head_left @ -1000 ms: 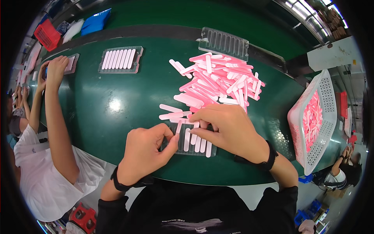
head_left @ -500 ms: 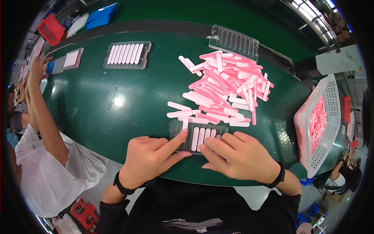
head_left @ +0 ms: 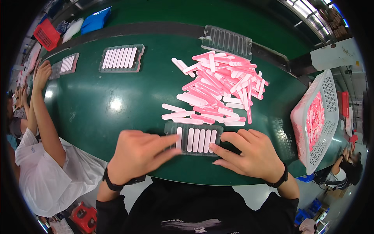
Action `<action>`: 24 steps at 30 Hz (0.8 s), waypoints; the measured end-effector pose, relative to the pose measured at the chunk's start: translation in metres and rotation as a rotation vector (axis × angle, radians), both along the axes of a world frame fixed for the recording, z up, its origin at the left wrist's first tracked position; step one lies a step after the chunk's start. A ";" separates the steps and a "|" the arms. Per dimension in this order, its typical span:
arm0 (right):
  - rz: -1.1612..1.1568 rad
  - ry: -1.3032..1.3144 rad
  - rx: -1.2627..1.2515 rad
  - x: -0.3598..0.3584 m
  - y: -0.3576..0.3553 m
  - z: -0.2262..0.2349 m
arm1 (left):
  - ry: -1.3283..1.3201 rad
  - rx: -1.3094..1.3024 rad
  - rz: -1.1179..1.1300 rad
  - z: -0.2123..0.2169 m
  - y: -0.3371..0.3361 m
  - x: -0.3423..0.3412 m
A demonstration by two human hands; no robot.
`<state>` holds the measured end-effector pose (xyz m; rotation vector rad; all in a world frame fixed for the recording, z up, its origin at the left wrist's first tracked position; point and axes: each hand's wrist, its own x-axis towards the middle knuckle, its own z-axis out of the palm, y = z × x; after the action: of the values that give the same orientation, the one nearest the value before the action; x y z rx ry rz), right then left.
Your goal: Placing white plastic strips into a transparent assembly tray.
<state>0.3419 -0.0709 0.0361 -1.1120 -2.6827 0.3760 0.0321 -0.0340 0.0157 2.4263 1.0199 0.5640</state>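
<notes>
A blue package, flat and pillow-shaped, lay beyond the far left corner of the green tabletop. Just left of it sat a pale, whitish bag, soft and crumpled; it may have been clear plastic, but the bent rim of the view blurred it. Beyond the tabletop's far right edge, a flat whitish sheet lay on a raised surface, speckled with small dark marks, possibly a label or sign. No screens showed.
</notes>
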 end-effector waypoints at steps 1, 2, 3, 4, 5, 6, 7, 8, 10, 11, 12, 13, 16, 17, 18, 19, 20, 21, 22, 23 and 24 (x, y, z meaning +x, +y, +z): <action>0.000 0.000 0.002 0.001 -0.001 0.001 | -0.088 -0.025 0.045 -0.006 0.006 0.000; -0.011 -0.011 -0.017 0.001 -0.002 0.002 | -0.088 -0.022 0.045 -0.007 0.013 -0.001; -0.023 -0.023 -0.035 0.002 -0.003 0.003 | -0.065 -0.018 0.108 -0.008 0.021 -0.001; -0.025 -0.026 -0.033 0.004 -0.004 0.001 | -0.045 -0.015 0.171 -0.010 0.029 0.000; -0.084 0.022 -0.051 0.007 -0.004 -0.004 | -0.047 -0.056 0.192 -0.005 0.037 0.004; -0.143 0.069 -0.068 0.009 -0.004 -0.006 | -0.051 -0.055 0.188 -0.004 0.045 0.004; -0.204 0.145 -0.063 0.010 0.000 -0.004 | -0.001 -0.107 0.182 -0.002 0.052 0.004; -0.210 0.141 -0.061 0.011 0.003 -0.005 | 0.049 -0.159 0.175 -0.001 0.058 0.003; -0.320 0.369 -0.075 0.014 0.010 -0.012 | 0.027 -0.192 0.158 -0.002 0.064 0.002; -0.384 0.393 -0.056 0.013 0.015 -0.015 | 0.031 -0.216 0.135 -0.002 0.065 0.000; -0.386 0.394 -0.055 0.013 0.018 -0.015 | 0.035 -0.241 0.112 -0.002 0.066 -0.002; -0.322 0.387 -0.052 0.014 0.020 -0.014 | 0.029 -0.243 0.109 -0.004 0.067 -0.002; -0.165 0.255 -0.076 0.012 0.015 -0.004 | -0.004 -0.352 0.143 -0.010 0.067 -0.002; -0.120 0.189 -0.045 0.008 0.010 -0.004 | -0.015 -0.339 0.156 -0.011 0.066 -0.001; -0.074 0.122 -0.014 0.005 0.005 -0.005 | -0.026 -0.327 0.169 -0.012 0.065 -0.001; -0.056 0.039 0.007 0.004 0.000 -0.006 | -0.028 -0.328 0.170 -0.011 0.065 -0.001; -0.055 0.036 0.007 0.001 -0.005 -0.004 | -0.013 -0.317 0.163 -0.009 0.066 -0.002; -0.022 -0.051 0.080 -0.002 -0.010 -0.002 | 0.001 -0.307 0.157 -0.008 0.067 -0.002; 0.012 -0.139 0.152 -0.004 -0.014 -0.001 | -0.002 -0.309 0.156 -0.010 0.066 -0.002; 0.043 -0.106 0.163 -0.005 -0.017 -0.004 | -0.010 -0.278 0.159 -0.011 0.066 -0.003; 0.043 -0.109 0.162 -0.005 -0.014 -0.004 | -0.018 -0.247 0.161 -0.012 0.066 -0.003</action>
<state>0.3370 -0.0853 0.0326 -1.0580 -2.7766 0.1039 0.0291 0.0321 0.0038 2.1342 1.2086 0.4804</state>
